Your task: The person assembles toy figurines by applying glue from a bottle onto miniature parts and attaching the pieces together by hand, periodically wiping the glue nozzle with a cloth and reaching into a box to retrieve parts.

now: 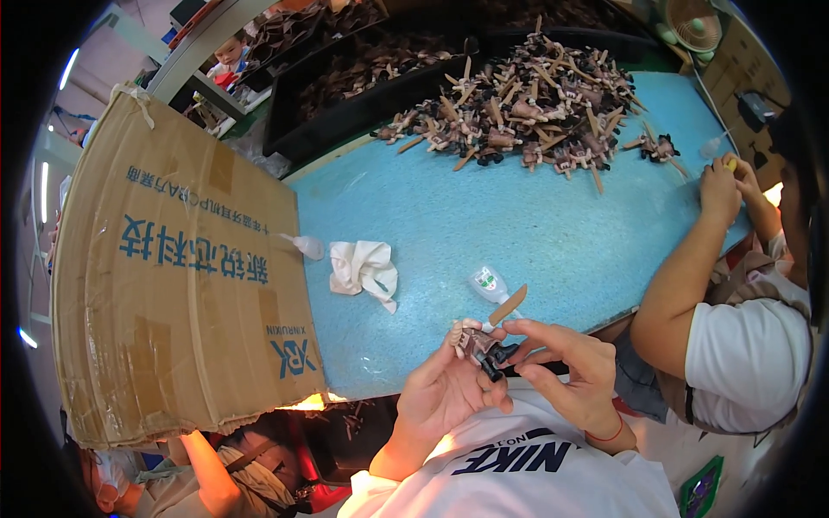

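Observation:
Close to my body, a small toy figure (477, 345) with a pinkish-brown body, black boots and a long tan blade (509, 306) lies tilted in my left hand (442, 390). The fingers of that hand are closed around it. My right hand (577, 373) reaches in from the other side, with fingertips at the boots and near the blade; the exact contact is partly hidden. Just beyond the figure, a small white squeeze bottle (490, 283) with a green-and-white label lies on the blue tabletop (414, 207).
A crumpled white tissue (363, 268) and another squeeze bottle (306, 247) lie left, beside a tall cardboard sheet (190, 259). Similar figures form a large pile (544, 112) at the back, near black bins (285, 121). A co-worker's arm (682, 268) occupies the right side.

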{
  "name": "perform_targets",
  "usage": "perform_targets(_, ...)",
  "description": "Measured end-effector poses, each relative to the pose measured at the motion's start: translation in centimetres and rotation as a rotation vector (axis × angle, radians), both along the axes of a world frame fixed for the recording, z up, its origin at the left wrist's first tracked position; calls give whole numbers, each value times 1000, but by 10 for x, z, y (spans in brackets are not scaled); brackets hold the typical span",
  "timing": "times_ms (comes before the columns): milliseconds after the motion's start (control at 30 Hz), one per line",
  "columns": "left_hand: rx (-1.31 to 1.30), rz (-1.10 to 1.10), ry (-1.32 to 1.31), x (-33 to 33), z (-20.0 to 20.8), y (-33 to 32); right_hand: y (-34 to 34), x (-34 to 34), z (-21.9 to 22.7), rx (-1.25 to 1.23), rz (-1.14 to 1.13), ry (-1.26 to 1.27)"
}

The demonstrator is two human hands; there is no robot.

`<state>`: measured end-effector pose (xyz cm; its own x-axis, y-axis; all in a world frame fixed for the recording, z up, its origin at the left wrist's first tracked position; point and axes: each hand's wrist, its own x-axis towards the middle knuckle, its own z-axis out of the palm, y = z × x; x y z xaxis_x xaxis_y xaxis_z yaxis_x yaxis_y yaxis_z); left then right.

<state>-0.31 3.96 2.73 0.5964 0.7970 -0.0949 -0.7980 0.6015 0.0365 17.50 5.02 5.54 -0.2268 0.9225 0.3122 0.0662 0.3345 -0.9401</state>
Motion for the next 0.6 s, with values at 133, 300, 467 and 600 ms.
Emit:
perform_targets(133,-87,-26,-66,-3,-1,-1,1,-1,3,25,13,-8)
perform_targets(300,-140,-10,-121,-2,4,-2,2,-1,5,72,36,-36)
perform_targets(467,-4,-21,4,-4,3,0,0,-1,5,60,-5,-89)
perform_targets(600,-45,-42,19,-12,-3,0,-1,2,2,67,-35,-89)
